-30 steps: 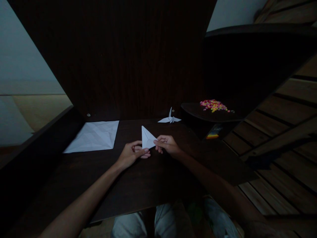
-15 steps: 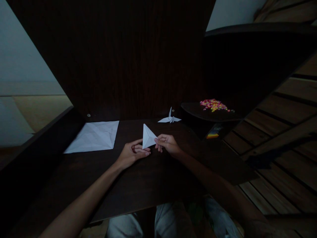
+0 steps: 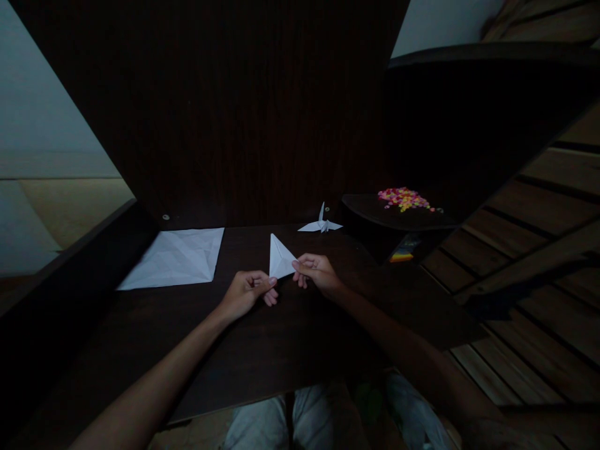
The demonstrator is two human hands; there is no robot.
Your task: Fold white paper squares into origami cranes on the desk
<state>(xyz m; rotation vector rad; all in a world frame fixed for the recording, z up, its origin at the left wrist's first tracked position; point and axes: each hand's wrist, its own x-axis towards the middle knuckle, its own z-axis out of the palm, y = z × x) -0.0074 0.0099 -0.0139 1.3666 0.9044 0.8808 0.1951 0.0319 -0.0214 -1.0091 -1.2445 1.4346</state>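
Observation:
A piece of white paper folded into a triangle [image 3: 281, 257] is held up over the dark desk [image 3: 262, 350], one point upward, with crease lines on its face. My left hand [image 3: 248, 292] pinches its lower left corner between thumb and fingers. At the right corner, my right hand [image 3: 315, 272] grips it with the thumb in front; the fingertips behind are partly hidden. Just beyond, a white origami crane [image 3: 322, 225] stands near the back panel with its wings spread. To the left lies a creased white paper sheet [image 3: 175, 257].
Several small pink and yellow pieces [image 3: 404, 199] are heaped on a rounded corner shelf [image 3: 375, 211] at the right. Beneath it sits a small colourful item [image 3: 403, 250]. A tall dark panel [image 3: 253, 112] rises at the back, and a low side board [image 3: 70, 269] borders the left.
My left hand has shifted from loosely supporting the folded paper's edge to pinching its lower left corner. My right hand keeps its hold in nearly the same place.

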